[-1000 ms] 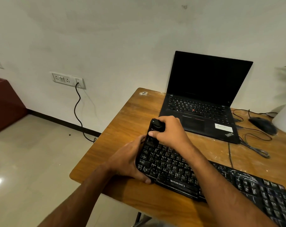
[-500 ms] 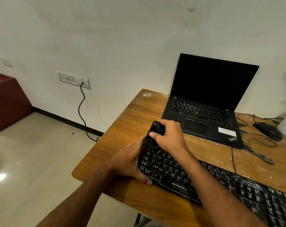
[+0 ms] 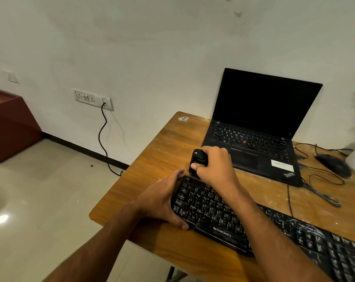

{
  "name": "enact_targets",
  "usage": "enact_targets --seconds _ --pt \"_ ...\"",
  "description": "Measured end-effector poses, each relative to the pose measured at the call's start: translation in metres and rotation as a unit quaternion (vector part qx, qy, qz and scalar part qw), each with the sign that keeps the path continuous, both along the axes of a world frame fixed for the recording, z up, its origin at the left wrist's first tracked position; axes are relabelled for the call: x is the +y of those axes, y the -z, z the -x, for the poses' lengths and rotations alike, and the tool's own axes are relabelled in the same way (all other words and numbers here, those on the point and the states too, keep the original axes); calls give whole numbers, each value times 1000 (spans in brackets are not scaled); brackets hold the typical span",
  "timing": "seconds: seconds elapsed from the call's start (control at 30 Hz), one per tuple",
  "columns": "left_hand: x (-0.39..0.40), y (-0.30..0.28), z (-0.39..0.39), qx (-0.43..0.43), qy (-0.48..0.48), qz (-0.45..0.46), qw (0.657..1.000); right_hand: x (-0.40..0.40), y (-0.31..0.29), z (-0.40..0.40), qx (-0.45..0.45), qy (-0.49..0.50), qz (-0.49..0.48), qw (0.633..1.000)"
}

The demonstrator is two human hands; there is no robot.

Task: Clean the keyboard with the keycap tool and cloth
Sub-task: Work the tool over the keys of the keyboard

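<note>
Right hand (image 3: 215, 167) grips keycap tool (image 3: 199, 159) (left hand (image 3: 160, 202) steadies keyboard (image 3: 223, 216)).

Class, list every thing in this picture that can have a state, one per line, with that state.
laptop: lid open, screen dark
keyboard: flat on table, left end held
keycap tool: gripped, set on keyboard's top-left corner
left hand: grips keyboard's left end
right hand: grips keycap tool
mouse: untouched, beside laptop
wall socket: cable plugged in

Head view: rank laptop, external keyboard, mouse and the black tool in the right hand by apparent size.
1. laptop and keyboard: too close to rank, keyboard nearer and cut off.
2. mouse.
3. keycap tool, partly covered by the right hand.
</note>
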State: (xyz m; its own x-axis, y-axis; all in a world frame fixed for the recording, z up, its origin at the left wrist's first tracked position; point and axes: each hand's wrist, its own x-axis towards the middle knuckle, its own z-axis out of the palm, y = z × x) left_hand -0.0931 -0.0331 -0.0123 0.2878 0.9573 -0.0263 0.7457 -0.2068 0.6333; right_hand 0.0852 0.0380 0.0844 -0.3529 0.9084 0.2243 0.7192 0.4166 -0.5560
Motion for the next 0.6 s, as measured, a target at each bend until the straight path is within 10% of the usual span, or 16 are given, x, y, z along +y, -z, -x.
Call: enact_targets --seconds 0.6 --pt "-1 -2 0 -11 4 -7 1000 -14 1 2 -1 -30 16 999"
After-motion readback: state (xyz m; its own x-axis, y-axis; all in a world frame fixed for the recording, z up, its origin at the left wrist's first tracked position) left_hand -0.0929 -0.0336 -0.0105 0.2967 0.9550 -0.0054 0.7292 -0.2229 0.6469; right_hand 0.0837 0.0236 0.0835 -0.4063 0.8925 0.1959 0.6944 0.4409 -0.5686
